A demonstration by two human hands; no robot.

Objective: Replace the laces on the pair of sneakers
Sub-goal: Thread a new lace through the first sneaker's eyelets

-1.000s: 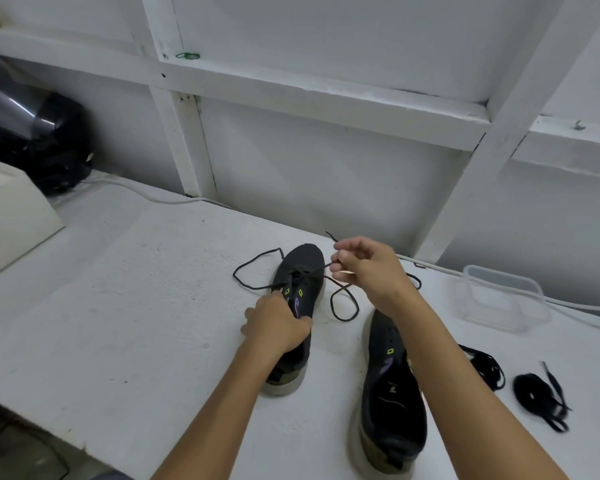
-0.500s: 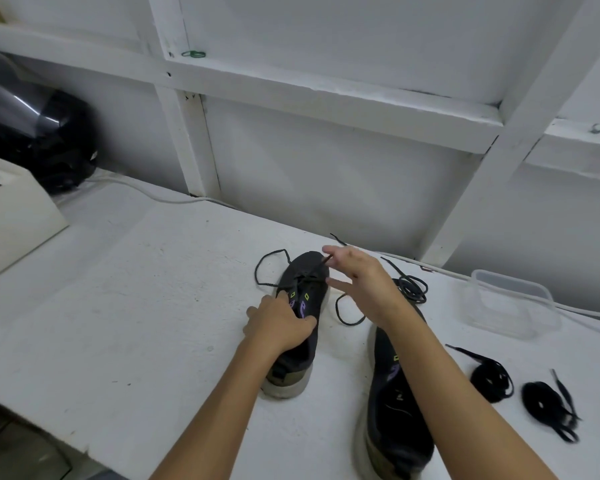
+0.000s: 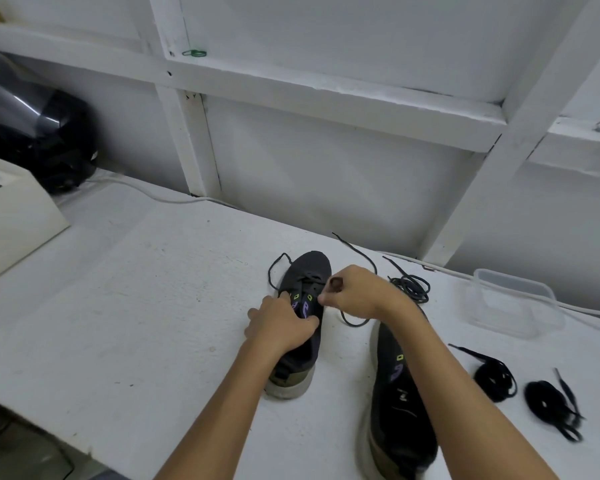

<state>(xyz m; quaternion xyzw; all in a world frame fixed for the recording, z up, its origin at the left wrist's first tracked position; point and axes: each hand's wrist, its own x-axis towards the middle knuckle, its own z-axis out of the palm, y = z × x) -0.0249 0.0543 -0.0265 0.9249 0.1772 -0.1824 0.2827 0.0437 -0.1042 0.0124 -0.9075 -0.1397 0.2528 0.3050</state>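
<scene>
Sneakers lie toe-away on a white table (image 3: pixel 118 306), one under each forearm. The left hand (image 3: pixel 281 323) rests on the left sneaker (image 3: pixel 302 306), its thumb curled over the tongue edge and its fingers wrapped down the outer side, so the shoe is gripped at mid-length. Just beyond and to the right of that hand, the right hand (image 3: pixel 354 292) hovers over the shoe's lacing area with its fingers curled tight; it pinches the thin dark lace (image 3: pixel 352 322), which loops down onto the table below the hand and runs on past it toward the wall. Another stretch of this lace arcs out on the far left side of the toe, beyond the left hand.

Beneath the right forearm lies the right sneaker (image 3: pixel 399 410), dark with purple and green marks, apart from both hands. Just beyond the right wrist sits a loose coiled lace (image 3: pixel 413 285). Well to the right of the right forearm lie two black lace bundles (image 3: pixel 496 379), side by side. A clear plastic container (image 3: pixel 513 303) stands farther out on the right. Far to the left of the left hand are a black helmet (image 3: pixel 39 133) and a cream box (image 3: pixel 11 216).
</scene>
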